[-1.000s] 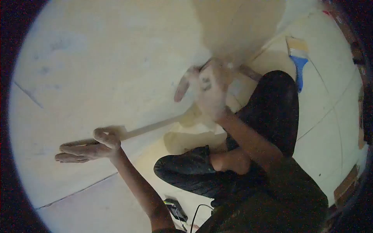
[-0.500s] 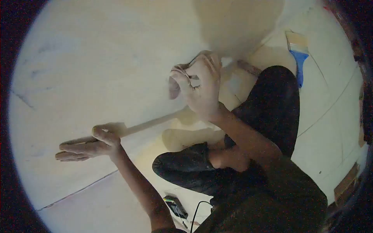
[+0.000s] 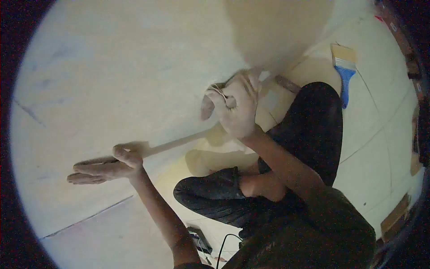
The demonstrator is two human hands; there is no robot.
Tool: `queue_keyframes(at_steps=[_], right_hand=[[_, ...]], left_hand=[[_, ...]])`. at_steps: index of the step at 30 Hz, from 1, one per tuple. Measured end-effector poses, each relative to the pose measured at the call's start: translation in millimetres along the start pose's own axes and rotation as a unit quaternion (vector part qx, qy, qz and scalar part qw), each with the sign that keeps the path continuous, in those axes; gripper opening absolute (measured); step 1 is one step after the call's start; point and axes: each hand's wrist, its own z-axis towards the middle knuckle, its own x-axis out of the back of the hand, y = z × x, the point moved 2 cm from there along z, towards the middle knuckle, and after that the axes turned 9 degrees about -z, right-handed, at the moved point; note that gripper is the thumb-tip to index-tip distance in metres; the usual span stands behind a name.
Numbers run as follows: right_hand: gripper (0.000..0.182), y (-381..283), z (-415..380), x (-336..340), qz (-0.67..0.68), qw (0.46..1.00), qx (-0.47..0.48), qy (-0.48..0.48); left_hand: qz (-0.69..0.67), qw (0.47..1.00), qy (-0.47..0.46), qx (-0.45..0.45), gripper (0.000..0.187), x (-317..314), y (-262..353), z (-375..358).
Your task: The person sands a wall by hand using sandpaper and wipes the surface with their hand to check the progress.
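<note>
My right hand [image 3: 238, 105], pale with dust, is curled against the cream wall [image 3: 148, 80]. Its fingers are closed on a reddish-brown piece of what looks like sandpaper [image 3: 207, 109], which sticks out past the fingertips; the rest is hidden under the hand. Lower left, my left hand [image 3: 107, 168] lies along the wall surface, fingers stretched out and thumb raised apart. Nothing shows in it.
A blue-handled paintbrush [image 3: 345, 74] lies on the tiled floor beyond my bent knee. A reddish-brown strip [image 3: 287, 84] sits near the wall's foot. A dark box-like item [image 3: 200, 240] and black cable [image 3: 222, 246] are by my side. Brown objects [image 3: 396, 217] line the right edge.
The whole view has shifted slightly, so the brush sits lower in it. My right hand appears slightly lower along the wall, still gripping the sandpaper. My left hand keeps its flat pose.
</note>
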Motion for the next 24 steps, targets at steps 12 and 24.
queue_keyframes(at_steps=[12,24], right_hand=[[0.029,-5,10,15,-0.006,0.999,-0.035,-0.024],[0.024,-2,-2,16,-0.046,0.997,-0.027,-0.058]], left_hand=[[0.046,0.994,0.058,-0.083,0.061,-10,55,1],[0.28,0.857,0.218,-0.374,0.07,-61,210,5]])
